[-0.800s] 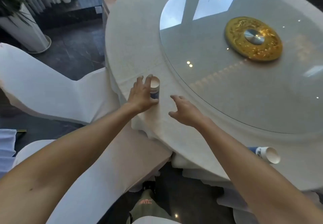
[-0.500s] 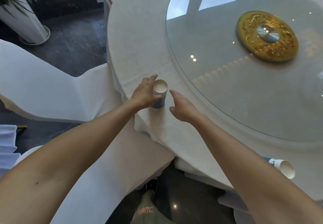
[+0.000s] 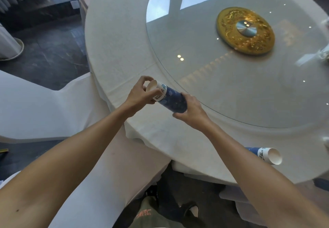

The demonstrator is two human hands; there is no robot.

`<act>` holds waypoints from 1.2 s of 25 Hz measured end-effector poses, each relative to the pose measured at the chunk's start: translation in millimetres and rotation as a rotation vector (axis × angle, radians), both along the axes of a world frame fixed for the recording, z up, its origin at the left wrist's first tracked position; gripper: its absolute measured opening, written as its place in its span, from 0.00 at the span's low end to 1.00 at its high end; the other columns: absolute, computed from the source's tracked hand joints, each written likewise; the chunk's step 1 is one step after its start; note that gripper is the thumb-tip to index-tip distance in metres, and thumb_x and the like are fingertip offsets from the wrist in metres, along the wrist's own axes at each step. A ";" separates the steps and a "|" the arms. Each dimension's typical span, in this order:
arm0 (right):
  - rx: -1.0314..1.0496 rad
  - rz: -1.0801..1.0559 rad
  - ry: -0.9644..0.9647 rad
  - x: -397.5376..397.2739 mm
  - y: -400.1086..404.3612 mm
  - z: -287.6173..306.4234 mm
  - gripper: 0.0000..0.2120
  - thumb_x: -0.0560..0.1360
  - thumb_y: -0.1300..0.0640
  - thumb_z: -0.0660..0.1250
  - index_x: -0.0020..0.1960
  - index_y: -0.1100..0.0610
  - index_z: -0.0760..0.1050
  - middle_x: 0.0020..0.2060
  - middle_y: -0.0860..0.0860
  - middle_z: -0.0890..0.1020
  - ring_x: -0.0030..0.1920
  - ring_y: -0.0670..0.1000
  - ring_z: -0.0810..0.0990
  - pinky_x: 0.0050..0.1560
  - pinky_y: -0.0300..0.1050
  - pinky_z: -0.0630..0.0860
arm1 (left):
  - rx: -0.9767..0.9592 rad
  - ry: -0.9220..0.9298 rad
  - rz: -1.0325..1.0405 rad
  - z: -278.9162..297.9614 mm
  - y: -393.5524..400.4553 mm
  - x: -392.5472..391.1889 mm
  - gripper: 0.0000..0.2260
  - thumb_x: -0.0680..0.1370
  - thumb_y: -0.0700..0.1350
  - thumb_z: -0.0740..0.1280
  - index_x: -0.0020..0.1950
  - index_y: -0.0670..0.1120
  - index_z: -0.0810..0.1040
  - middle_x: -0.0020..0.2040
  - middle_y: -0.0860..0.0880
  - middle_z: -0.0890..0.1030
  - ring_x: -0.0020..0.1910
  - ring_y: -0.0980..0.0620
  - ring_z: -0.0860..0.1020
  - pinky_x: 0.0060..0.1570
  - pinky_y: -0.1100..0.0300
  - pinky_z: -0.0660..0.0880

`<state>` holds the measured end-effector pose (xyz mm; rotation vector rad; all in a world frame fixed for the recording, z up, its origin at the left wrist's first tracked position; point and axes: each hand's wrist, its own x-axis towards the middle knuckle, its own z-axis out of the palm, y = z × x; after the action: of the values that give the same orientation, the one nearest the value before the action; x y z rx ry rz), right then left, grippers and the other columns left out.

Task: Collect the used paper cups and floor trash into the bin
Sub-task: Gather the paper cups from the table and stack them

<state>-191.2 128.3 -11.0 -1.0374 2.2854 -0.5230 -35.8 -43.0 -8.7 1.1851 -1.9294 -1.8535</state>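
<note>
Hands share one tilted paper cup point(image 3: 168, 98): left hand point(image 3: 140, 95) pinches its rim, right hand point(image 3: 191, 113) cradles its base (both grips closed).

We see a round white-clothed table point(image 3: 115, 37), its glass turntable point(image 3: 222, 85) with gold centre disc point(image 3: 245, 31) (window light reflected), white-covered chairs point(image 3: 35, 106), dark marble floor point(image 3: 48, 50).

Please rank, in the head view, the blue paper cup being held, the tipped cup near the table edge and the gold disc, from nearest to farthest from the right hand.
1. Held blue cup: gripped at its base by the right hand.
2. Tipped cup: on its side, nearer the table edge, to the right.
3. Gold disc: farthest, at the glass turntable's centre.
</note>
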 end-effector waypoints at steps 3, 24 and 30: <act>-0.092 -0.033 -0.018 -22.1 30.3 23.6 0.33 0.70 0.51 0.78 0.71 0.50 0.69 0.62 0.51 0.73 0.59 0.50 0.76 0.58 0.49 0.79 | 0.196 0.077 -0.039 4.6 15.4 -14.9 0.17 0.77 0.47 0.73 0.64 0.47 0.74 0.55 0.34 0.81 0.53 0.36 0.85 0.53 0.43 0.84; -0.060 -0.104 0.187 -124.2 281.6 39.2 0.28 0.79 0.45 0.67 0.76 0.53 0.69 0.72 0.53 0.73 0.71 0.56 0.72 0.71 0.51 0.68 | -0.468 -0.335 -0.550 15.6 247.3 -99.8 0.26 0.68 0.53 0.78 0.63 0.54 0.72 0.50 0.52 0.82 0.40 0.51 0.82 0.37 0.54 0.82; 0.367 0.354 0.375 -135.5 315.2 -7.3 0.28 0.77 0.50 0.68 0.75 0.52 0.69 0.77 0.54 0.66 0.77 0.58 0.62 0.70 0.54 0.67 | -0.354 -0.391 -0.403 8.8 287.2 -86.9 0.26 0.70 0.51 0.78 0.63 0.53 0.69 0.49 0.52 0.81 0.45 0.52 0.83 0.38 0.58 0.78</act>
<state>-326.7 443.5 -18.3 -1.3903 2.3059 0.2478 -122.7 244.2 0.1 1.1684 -2.7456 -1.4087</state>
